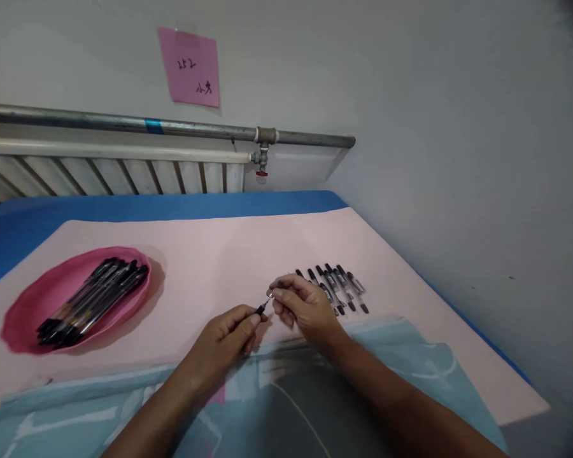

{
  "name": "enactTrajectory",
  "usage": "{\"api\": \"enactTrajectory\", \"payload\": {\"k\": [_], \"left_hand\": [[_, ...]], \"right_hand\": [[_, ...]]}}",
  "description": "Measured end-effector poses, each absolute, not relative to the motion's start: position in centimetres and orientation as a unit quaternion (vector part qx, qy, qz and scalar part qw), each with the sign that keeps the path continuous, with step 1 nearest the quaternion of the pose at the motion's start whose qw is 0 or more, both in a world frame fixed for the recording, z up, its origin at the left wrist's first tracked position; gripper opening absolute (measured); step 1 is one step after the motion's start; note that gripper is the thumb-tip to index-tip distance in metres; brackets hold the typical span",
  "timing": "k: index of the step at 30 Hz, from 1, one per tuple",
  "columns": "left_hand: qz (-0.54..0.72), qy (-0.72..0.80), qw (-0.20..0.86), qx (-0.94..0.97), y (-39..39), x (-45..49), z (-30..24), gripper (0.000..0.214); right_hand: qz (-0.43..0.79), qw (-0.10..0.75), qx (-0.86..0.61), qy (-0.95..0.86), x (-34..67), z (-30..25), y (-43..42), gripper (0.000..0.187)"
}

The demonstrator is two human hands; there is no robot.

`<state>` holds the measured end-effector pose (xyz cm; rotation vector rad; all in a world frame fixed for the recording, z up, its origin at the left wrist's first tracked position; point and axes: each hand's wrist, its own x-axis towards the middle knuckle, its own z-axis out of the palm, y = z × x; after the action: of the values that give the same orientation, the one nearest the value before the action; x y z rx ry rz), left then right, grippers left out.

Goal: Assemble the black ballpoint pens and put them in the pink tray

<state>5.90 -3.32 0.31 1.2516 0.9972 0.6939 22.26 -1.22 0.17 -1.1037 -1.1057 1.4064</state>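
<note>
Between the thumb and fingers of my left hand (226,334) is a pen (261,309), its black front end and thin tip pointing up to the right; the rest of its body is hidden in the hand. My right hand (298,302) is closed in a pinch at that tip, on a tiny shiny piece (270,295) too small to name for certain. Just beyond my right hand lie several clear pens with black ends (337,286), side by side on the pink table cover (219,261). My right hand hides some of them.
At the left stands a pink oval tray (21,324) with a pile of black-capped pens (95,299) in it. Light blue patterned cloth (76,413) lies along the near edge. A radiator (167,175), a metal pipe (305,138) and a valve (262,164) are behind; a wall is at the right.
</note>
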Motion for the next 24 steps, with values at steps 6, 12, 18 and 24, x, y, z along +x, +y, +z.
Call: {"api": "enactTrajectory", "payload": {"k": [6,12,18,24], "left_hand": [[0.298,0.442,0.651,0.540,-3.38,5.83,0.33,0.033],[0.296,0.432,0.655,0.545,-3.35,5.85,0.47,0.030],[0.305,0.429,0.657,0.540,-3.37,5.87,0.33,0.032],[0.307,0.433,0.662,0.528,-3.35,5.90,0.21,0.034]], "right_hand": [[0.593,0.503,-0.429,-0.460,22.21,-0.29,-1.33,0.012],[0.587,0.506,-0.427,-0.466,22.33,-0.09,-1.44,0.012],[0.587,0.514,-0.425,-0.458,22.66,-0.38,-1.35,0.012],[0.588,0.486,-0.428,-0.484,22.64,-0.35,-1.48,0.012]]}}
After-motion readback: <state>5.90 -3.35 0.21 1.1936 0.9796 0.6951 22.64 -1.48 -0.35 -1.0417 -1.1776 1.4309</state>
